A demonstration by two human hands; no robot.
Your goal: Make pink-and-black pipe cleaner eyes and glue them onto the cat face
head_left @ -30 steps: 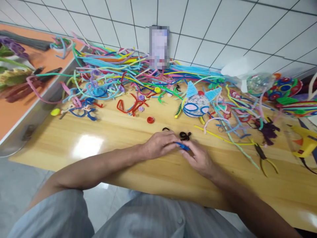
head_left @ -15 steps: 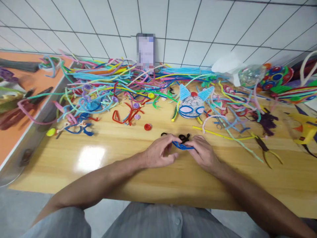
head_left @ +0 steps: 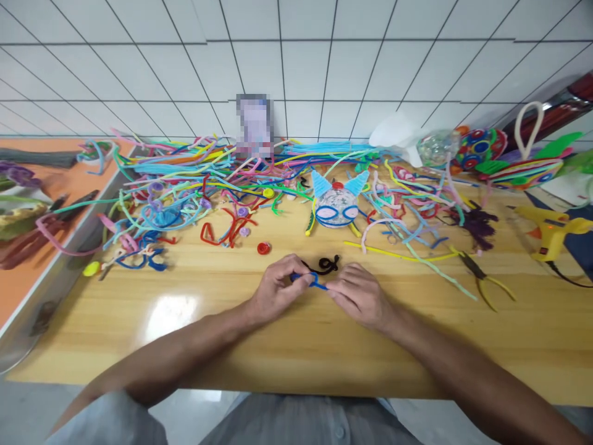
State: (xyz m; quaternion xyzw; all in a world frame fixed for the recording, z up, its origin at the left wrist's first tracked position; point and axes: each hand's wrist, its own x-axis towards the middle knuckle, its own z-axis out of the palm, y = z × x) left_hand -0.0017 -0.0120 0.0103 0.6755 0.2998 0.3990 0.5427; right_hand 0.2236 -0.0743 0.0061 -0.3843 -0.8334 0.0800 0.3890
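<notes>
Now our left hand (head_left: 278,289) closes its fingers, and with our right hand (head_left: 361,298) we pinch the blue wire (head_left: 319,284), likely steadier.

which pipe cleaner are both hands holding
The blue pipe cleaner, gripped by the left hand and right hand; the partly coiled black pipe cleaner lies beyond them.

A fuzzy blue stem (head_left: 319,285) is pinched between the fingers of the left hand (head_left: 278,287) and the right hand (head_left: 359,296). It is bent into a curve, partly hidden by the left fingers; a short stretch is slanted toward the right.
</notes>
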